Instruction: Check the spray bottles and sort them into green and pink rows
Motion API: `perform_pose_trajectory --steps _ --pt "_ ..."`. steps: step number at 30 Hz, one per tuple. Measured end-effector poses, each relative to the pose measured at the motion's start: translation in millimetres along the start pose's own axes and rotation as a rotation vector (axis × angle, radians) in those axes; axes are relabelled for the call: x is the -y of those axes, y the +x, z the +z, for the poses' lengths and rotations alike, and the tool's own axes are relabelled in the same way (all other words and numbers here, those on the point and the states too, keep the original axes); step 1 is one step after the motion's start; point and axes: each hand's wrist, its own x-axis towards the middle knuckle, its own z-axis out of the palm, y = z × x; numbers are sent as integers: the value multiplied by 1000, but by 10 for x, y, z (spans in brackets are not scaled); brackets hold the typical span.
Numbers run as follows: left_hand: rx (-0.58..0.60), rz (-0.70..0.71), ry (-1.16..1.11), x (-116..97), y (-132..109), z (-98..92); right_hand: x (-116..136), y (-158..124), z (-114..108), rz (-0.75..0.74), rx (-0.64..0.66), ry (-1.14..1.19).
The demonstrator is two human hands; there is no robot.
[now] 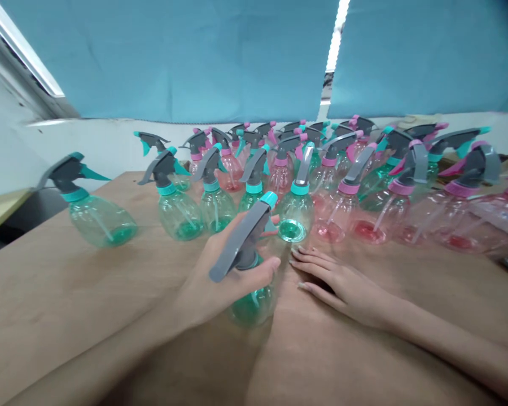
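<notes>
My left hand (pixel 220 276) is wrapped round the neck of a green spray bottle (pixel 252 304) with a grey head and a teal nozzle. Its head tilts up to the right, and the thumb lies across the near side. Flat on the table rests my right hand (pixel 334 279), fingers stretched out and holding nothing. Just beyond its fingertips stands another green spray bottle (pixel 295 217) with a teal collar. Beside that one, to the right, is a clear pink spray bottle (pixel 332 217). Part of the held bottle is hidden by my left hand.
Several green and pink spray bottles stand in rows across the back of the brown table (pixel 68 293). One green spray bottle (pixel 101 220) stands apart at the left. A blue curtain (pixel 195 62) hangs behind. Clear plastic (pixel 499 217) lies at the right edge.
</notes>
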Motion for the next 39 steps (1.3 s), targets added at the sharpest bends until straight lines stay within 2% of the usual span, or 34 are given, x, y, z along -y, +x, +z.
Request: perform_pose_trajectory --steps 3,7,12,16,19,23,26,29,31,34,39 --pt "-16 -41 -95 1 -59 18 17 16 1 -28 -1 -66" --pt "-29 -40 -24 -1 -141 17 71 45 -44 -44 -18 -124" --pt "-40 31 1 36 -248 -6 159 143 -212 -8 73 -171" --pt "-42 -16 -5 108 -343 -48 227 302 -362 3 121 -242" --pt "-14 -38 -13 155 -451 -144 324 459 -444 39 95 -324" --pt "-74 -33 4 196 -656 -402 563 733 -497 44 21 -400" --pt "-179 -57 144 268 -809 -696 814 1012 -489 10 -59 -351" --pt "-310 -76 267 455 -900 -1037 1059 1331 -419 6 -122 -233" --pt "-431 -84 253 634 -908 -1256 1184 1534 -341 23 -192 -192" --pt "-479 -122 226 888 -848 -1526 1300 1785 -221 55 -251 -192" --pt "-466 -83 202 1134 -642 -1756 1388 2033 -134 73 -238 -177"
